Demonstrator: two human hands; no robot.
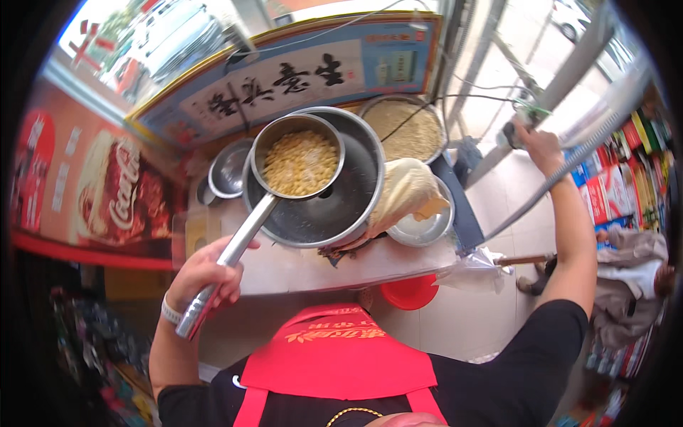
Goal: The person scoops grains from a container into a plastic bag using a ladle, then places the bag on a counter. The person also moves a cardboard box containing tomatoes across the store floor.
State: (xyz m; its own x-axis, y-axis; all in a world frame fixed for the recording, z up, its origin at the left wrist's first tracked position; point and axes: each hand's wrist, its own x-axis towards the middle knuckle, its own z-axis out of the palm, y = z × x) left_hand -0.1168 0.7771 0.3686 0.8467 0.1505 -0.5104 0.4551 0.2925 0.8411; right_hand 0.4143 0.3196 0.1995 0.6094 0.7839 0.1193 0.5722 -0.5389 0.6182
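Note:
My left hand (pixel 209 275) grips the metal handle of a long-handled steel pan (pixel 259 140). Yellow soaked beans (pixel 301 163), probably soybeans, fill much of the pan, with whitish foam on top. It is held level over a wide steel hopper or pot (pixel 341 213) whose inside is dark. A cream cloth bag (pixel 400 187) hangs from the hopper's right side, partly over a metal basin (pixel 427 232). Far to the right, my right hand (pixel 539 147) reaches to a small dark fitting (pixel 512 134) by a metal post with cables; its exact grip is unclear.
Behind the hopper stands a basin (pixel 403 120) of beige, crumbly pulp, and a framed sign (pixel 288 77) leans there. Steel bowls (pixel 230 173) sit left on the table (pixel 299 272). A grey corrugated hose (pixel 539 195) passes my right arm. A red plastic stool or basin (pixel 408 292) is below; another person (pixel 629 288) is at right.

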